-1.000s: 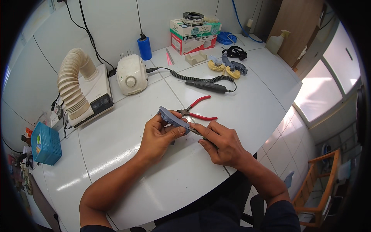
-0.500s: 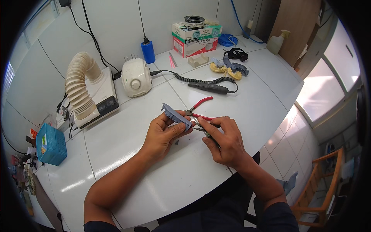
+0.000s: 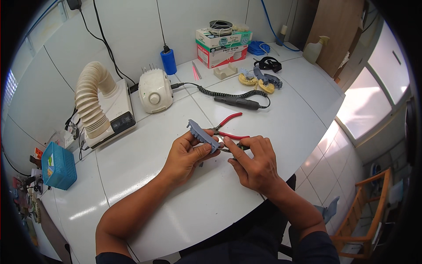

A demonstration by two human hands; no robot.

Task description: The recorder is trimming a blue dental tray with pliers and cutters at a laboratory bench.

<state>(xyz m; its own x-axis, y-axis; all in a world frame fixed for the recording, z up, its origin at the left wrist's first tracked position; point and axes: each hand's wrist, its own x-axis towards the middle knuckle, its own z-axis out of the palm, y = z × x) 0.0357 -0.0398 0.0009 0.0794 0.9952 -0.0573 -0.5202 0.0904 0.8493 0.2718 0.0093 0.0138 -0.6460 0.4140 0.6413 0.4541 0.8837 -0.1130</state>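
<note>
My left hand (image 3: 181,159) grips a grey-blue dental model (image 3: 200,133) between thumb and fingers, tilted above the table. A row of small stubs runs along the model's underside. My right hand (image 3: 257,165) is closed round a small pair of cutting pliers (image 3: 224,150); its handles are mostly hidden by the fingers. The pliers' jaws meet the model's near right end, with the right index finger stretched toward that same end. Just beyond both hands lie red-handled pliers (image 3: 230,117), spread apart on the table. A small grey crumb (image 3: 201,165) rests below the model.
Farther back are a black handpiece (image 3: 237,102) on a coiled cord, its white control unit (image 3: 154,94), and yellow and grey dental models (image 3: 266,84). A white extractor with a ribbed hose (image 3: 90,99) and a blue basket (image 3: 59,165) stand left. Stacked boxes (image 3: 222,55) sit at the wall.
The dental model has tipped slightly and shifted a little right. The right hand's pliers have moved in against its end, and the right index finger has come closer to it.
</note>
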